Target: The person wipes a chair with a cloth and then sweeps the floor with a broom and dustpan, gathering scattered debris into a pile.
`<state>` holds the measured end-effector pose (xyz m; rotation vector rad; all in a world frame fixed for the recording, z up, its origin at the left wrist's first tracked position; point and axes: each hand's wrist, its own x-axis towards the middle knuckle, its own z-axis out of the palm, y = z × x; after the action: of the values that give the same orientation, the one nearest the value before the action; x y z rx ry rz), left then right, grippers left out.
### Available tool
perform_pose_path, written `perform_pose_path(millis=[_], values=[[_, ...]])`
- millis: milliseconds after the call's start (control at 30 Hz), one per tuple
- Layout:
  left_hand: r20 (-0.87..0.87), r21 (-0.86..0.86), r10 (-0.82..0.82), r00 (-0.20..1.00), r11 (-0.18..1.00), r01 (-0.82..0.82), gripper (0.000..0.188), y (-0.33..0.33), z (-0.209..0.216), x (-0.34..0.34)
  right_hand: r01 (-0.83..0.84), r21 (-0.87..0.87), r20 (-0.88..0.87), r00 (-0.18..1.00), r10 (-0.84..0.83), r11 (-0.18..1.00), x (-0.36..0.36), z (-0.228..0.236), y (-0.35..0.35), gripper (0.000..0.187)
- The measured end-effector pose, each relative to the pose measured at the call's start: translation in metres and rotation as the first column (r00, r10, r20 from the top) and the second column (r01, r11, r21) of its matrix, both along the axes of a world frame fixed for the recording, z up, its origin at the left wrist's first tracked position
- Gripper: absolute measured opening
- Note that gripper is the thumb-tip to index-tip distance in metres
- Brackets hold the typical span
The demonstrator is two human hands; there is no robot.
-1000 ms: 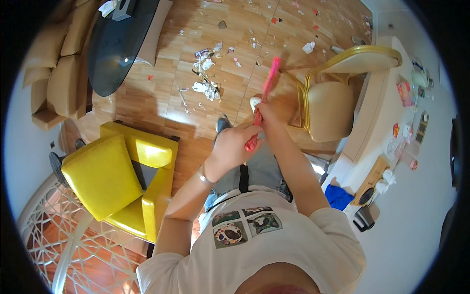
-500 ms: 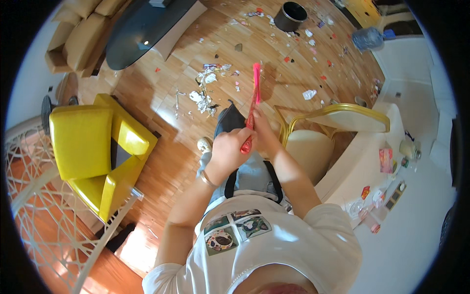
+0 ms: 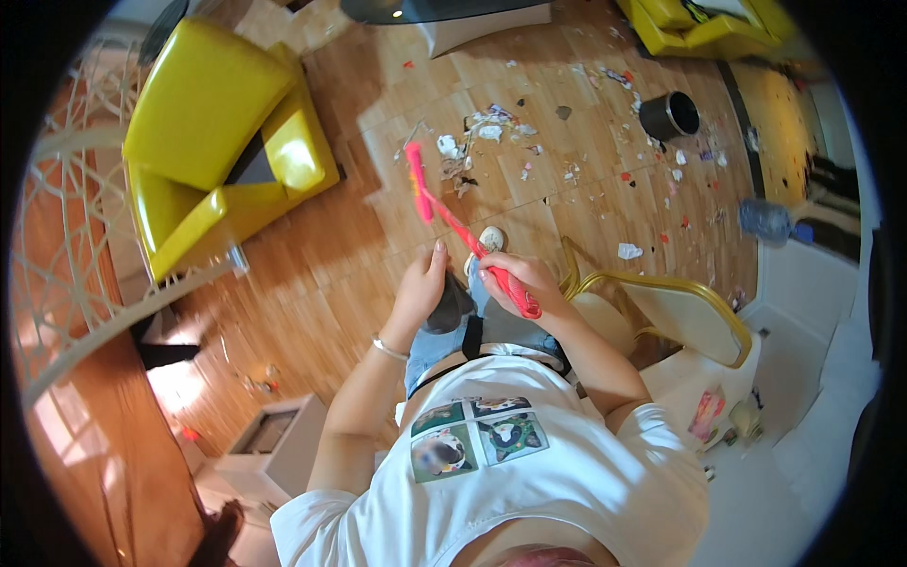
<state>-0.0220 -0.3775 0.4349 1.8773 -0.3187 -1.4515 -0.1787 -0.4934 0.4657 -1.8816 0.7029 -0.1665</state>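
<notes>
Identify the red handle (image 3: 460,231) as glossy, plastic-looking, with a creased surface. The pink head (image 3: 418,175) also looks plastic; blur hides its texture. Your T-shirt (image 3: 557,491) is matt cloth with a printed panel (image 3: 440,454). The yellow armchair (image 3: 213,104) presents a smooth, high-gloss, leather-like cover. Underfoot, you have wood-grained planks (image 3: 283,331) — satin, reflecting light in patches. The tabletop (image 3: 435,11) is smooth and polished. Note the chair frame (image 3: 609,277): shiny, gold, metallic-looking. The bluish bottle (image 3: 763,221) is see-through plastic; the white scraps (image 3: 447,146) resemble crumpled paper — matt and rough.

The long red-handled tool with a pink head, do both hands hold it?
No, only the right hand grips the red-handled tool, while the left hand is apart from it.
</notes>
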Motion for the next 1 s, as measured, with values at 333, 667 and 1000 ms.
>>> perform_pose_path(millis=[333,667,1000], values=[[-0.552,0.366,0.695,0.46,0.698,-0.616,0.03,0.04,-0.188,-0.001,0.113,0.672,-0.165,0.986,-0.002,0.732,0.049,-0.09,0.04,0.021],[-0.71,0.217,0.476,0.519,0.849,-0.482,0.021,-0.078,-0.197,-0.053,0.255,0.199,-0.234,0.95,-0.206,0.946,0.003,-0.061,-0.039,0.013],[-0.829,0.178,0.342,0.443,0.911,-0.371,0.011,-0.17,-0.105,-0.097,0.264,-0.223,-0.262,0.911,-0.319,0.938,-0.017,0.029,-0.068,0.012]])
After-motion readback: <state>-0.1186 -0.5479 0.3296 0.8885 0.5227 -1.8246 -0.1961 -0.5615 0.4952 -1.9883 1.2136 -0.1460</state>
